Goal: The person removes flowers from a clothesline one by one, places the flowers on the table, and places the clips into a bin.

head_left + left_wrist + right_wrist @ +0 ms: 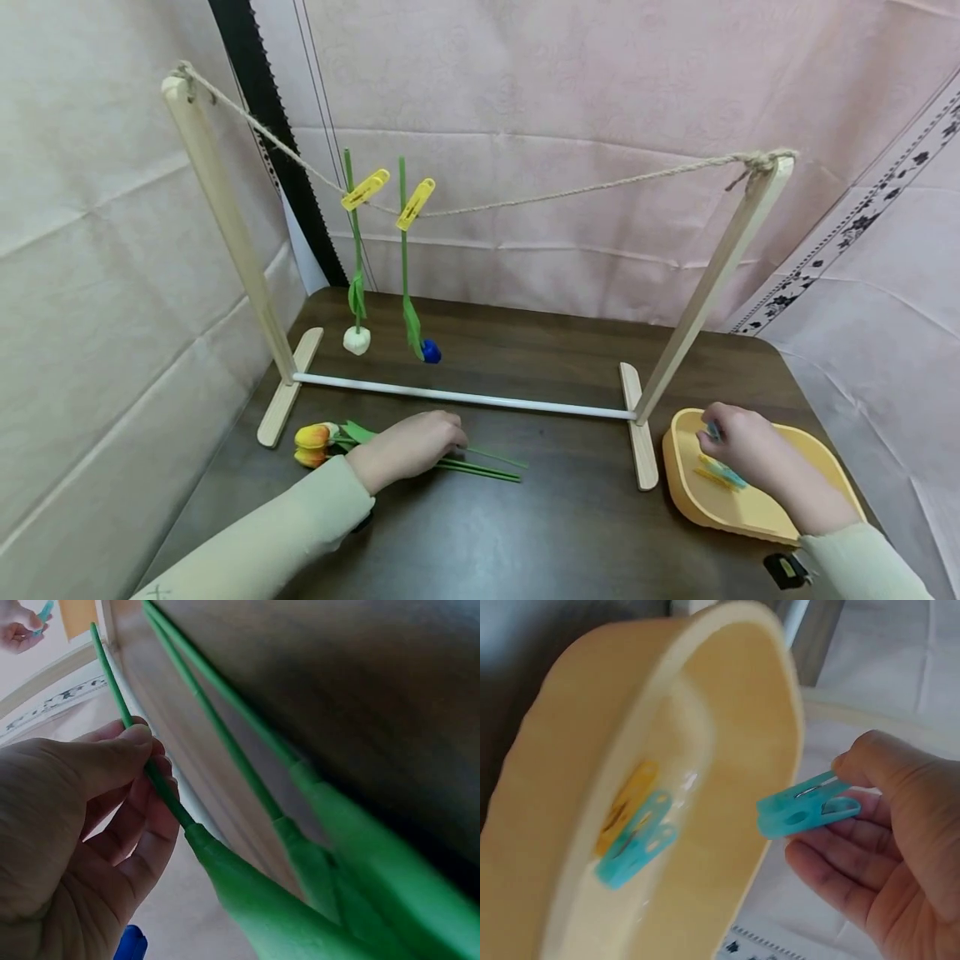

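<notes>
table [555,533] dark wood | on it: rack [637,433], tulips [318,442], tray [678,492]

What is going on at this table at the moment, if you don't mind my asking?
A person is working at a small rope drying rack. Two artificial flowers already hang upside down from the rope, each held by a yellow clothespin. The left hand pinches a green stem of the tulips lying on the table. The right hand, over the yellow tray, holds a teal clothespin; more clothespins lie in the tray.
</notes>
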A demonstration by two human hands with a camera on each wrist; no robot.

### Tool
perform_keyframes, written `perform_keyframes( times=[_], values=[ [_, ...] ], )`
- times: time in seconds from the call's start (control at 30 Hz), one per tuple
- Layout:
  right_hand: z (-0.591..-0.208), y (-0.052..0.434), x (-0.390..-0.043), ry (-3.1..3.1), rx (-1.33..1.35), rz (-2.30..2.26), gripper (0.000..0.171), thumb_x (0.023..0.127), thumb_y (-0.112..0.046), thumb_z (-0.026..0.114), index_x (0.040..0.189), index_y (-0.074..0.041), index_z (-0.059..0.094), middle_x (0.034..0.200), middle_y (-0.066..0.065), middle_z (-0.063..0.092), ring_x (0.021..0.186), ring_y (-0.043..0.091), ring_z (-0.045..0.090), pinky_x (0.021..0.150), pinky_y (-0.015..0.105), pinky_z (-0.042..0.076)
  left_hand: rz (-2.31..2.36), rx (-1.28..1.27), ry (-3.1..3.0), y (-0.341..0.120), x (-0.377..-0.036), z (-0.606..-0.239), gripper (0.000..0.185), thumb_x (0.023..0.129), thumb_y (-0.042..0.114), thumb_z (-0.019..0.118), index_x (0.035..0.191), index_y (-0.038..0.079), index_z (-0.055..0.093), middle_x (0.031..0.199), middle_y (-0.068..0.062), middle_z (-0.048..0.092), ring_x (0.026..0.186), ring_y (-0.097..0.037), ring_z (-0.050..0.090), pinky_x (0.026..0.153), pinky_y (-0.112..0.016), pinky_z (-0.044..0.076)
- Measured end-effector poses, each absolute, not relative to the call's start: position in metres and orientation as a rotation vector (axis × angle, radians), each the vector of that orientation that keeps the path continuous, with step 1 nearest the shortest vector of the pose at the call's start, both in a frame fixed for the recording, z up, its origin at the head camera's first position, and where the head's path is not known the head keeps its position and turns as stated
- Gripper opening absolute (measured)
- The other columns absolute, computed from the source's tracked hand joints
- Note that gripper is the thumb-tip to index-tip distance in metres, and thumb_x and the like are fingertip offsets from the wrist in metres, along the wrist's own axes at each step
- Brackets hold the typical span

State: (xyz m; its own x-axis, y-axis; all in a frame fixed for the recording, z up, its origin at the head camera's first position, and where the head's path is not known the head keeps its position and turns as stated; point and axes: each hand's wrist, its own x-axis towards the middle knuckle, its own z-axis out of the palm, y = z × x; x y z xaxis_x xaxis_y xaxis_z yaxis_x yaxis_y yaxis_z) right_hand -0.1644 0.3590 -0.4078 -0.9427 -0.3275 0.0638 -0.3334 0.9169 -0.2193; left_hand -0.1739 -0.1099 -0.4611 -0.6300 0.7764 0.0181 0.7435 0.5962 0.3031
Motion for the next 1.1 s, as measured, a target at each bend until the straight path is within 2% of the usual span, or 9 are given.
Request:
perform_keyframes(
  times=[0.23,0.47,0.7,0.83,0.93,1.1],
  values=[
    [-0.418,0.380,-0.165,-3.137,0.443,0.263,0.016,0.081,-0.010,0.071,0.087,0.002,0.063,0.074,0.003,0.061,0.062,0.016,0.052,0.058,0.041,0.046,0.400,1.249,2.716,-0.114,-0.172,-0.470,0.020,0.093,0.002,0.061,0.086,0.016,0.073,0.073,0.009,0.053,0.069,-0.004,0.049,0.061,-0.022,0.043],
    [-0.420,0.384,-0.166,-3.232,0.452,0.200,0.010,0.081,-0.010,0.069,0.079,-0.004,0.062,0.071,0.000,0.055,0.061,0.015,0.046,0.057,0.037,0.041,0.427,1.248,2.755,-0.115,-0.171,-0.471,0.018,0.090,0.001,0.063,0.081,0.015,0.070,0.072,0.009,0.051,0.068,-0.006,0.051,0.061,-0.024,0.045],
    [-0.424,0.385,-0.164,-3.249,0.462,0.200,0.024,0.081,-0.008,0.071,0.068,-0.009,0.051,0.061,-0.003,0.043,0.056,0.014,0.038,0.053,0.032,0.033,0.420,1.220,2.763,-0.113,-0.168,-0.480,0.016,0.090,0.002,0.063,0.086,0.014,0.072,0.076,0.007,0.056,0.072,-0.008,0.056,0.063,-0.026,0.048],
    [-0.427,0.385,-0.164,-3.236,0.473,0.170,0.019,0.079,-0.008,0.073,0.078,0.002,0.058,0.068,0.005,0.056,0.060,0.018,0.052,0.056,0.038,0.045,0.418,1.209,2.784,-0.114,-0.167,-0.483,0.020,0.090,0.001,0.061,0.082,0.016,0.071,0.073,0.008,0.053,0.071,-0.009,0.055,0.061,-0.026,0.047],
    [-0.427,0.385,-0.164,-3.228,0.479,0.145,0.027,0.077,-0.007,0.075,0.090,0.011,0.059,0.076,0.012,0.063,0.066,0.023,0.060,0.062,0.045,0.051,0.410,1.197,2.793,-0.114,-0.167,-0.484,0.022,0.091,0.000,0.059,0.081,0.017,0.070,0.073,0.008,0.052,0.071,-0.010,0.055,0.060,-0.027,0.047],
    [-0.428,0.384,-0.164,-3.204,0.482,0.135,0.028,0.076,-0.007,0.076,0.089,0.010,0.059,0.074,0.012,0.063,0.065,0.025,0.060,0.061,0.046,0.050,0.396,1.170,2.786,-0.113,-0.166,-0.481,0.023,0.093,0.000,0.057,0.086,0.015,0.072,0.075,0.006,0.054,0.073,-0.011,0.058,0.062,-0.028,0.049]
  ],
)
